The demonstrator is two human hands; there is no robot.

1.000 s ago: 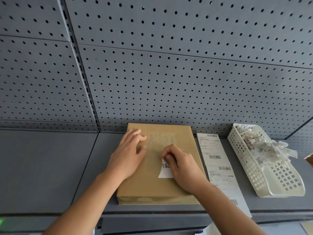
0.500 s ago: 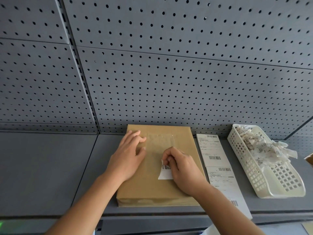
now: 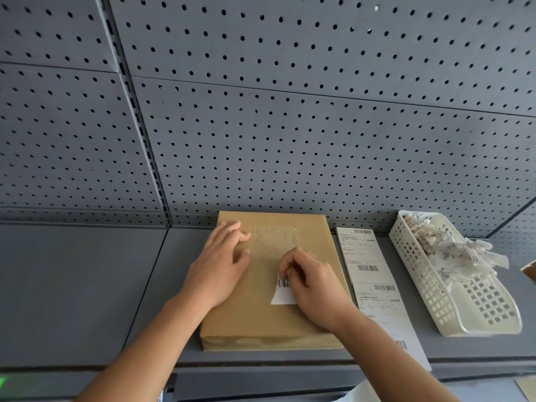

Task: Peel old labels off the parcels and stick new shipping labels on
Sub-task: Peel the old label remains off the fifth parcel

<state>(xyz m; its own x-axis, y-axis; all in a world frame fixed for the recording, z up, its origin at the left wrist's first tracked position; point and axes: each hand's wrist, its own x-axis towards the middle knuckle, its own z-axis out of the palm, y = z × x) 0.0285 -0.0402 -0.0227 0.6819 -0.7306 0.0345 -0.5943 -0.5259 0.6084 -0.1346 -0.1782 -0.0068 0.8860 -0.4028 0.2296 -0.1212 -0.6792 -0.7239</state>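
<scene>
Parcel [image 3: 261, 317]: flat, brown, lying on the grey worktop [image 3: 72, 285], its far edge against the pegboard [image 3: 290, 140].

Left hand [image 3: 220, 268]: it rests on the parcel's far left part. The fingers [image 3: 232, 230] are nearly straight and spread, tips down on the top face, and grip nothing.

Right hand [image 3: 316, 288]: it lies over the middle of the parcel with its fingers [image 3: 293, 262] curled. They pinch the upper edge of the old label [image 3: 282, 294]. A small white piece with a barcode shows at the hand's left side; the hand covers the rest of it. I cannot tell how much of the label is lifted off the parcel.

Top face: a shiny, rough patch [image 3: 275, 239] lies beyond the old label, between my two hands.

Label strip [image 3: 368, 265]: white, printed with barcodes, flat on the worktop just right of the parcel, running from the pegboard to the near edge.

Basket [image 3: 420, 285]: cream, perforated, right of the strip and apart from it. Crumpled scraps [image 3: 446, 250] fill its far end, and some hang over its right rim.
</scene>
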